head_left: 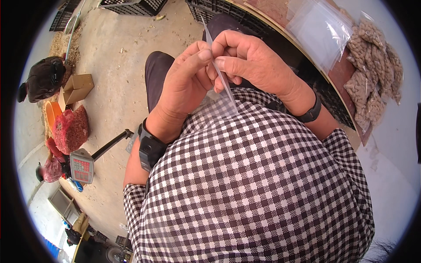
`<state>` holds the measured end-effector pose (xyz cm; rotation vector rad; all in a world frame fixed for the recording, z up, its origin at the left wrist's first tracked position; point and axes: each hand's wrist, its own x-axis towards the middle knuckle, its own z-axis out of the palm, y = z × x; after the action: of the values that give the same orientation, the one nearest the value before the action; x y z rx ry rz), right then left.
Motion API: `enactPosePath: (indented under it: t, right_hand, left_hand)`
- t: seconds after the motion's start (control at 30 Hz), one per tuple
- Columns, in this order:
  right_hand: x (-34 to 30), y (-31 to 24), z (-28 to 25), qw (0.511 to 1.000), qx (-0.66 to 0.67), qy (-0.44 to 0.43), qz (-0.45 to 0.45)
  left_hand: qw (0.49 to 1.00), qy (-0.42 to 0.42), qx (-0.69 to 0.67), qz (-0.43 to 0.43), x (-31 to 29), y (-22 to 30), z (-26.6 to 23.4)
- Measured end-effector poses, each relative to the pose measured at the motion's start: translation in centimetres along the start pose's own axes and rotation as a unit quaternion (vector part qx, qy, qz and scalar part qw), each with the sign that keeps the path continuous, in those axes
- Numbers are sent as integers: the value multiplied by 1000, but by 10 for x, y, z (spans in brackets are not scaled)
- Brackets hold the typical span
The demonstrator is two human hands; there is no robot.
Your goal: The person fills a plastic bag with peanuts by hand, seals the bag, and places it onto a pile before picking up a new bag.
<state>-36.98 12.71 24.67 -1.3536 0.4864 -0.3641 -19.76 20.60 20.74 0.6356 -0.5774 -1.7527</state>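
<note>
A clear, thin plastic bag is seen nearly edge-on in front of my lap. My left hand pinches it between thumb and fingers from one side. From the other side my right hand grips the same edge, its thumb close to the left thumb. The lower part of the bag hangs over my checked clothing. To the right, a stack of flat clear bags lies on the table, with filled clear bags of what look like unshelled peanuts beside it.
Black plastic crates stand ahead. At the left are a scale, a red mesh sack, an orange basin and a cardboard box. Two people are at the far left near scattered material on the floor.
</note>
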Motion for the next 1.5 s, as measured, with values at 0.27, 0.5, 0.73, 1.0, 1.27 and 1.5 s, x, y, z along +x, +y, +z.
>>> enactPosePath:
  t: [0.27, 0.5, 0.73, 1.0, 1.27, 1.5]
  right_hand:
    - [0, 1, 1, 1000, 4, 0, -3]
    - [2, 1, 1, 1000, 5, 2, -9]
    - [1, 2, 0, 1000, 2, 1, -18]
    - [1, -1, 1, 999, 47, 0, -28]
    - [2, 0, 0, 998, 48, -7, -32]
    - [2, -2, 1, 999, 40, 1, -29]
  left_hand:
    - [1000, -20, 9, 4, -1, 0, -3]
    - [999, -32, -3, 8, -3, -1, -4]
    - [999, -41, 5, 5, -3, 0, -6]
    - [1000, 4, -10, 15, -3, 1, 6]
    - [1000, 7, -4, 15, -2, 0, 6]
    - [1000, -8, -13, 18, -3, 0, 3]
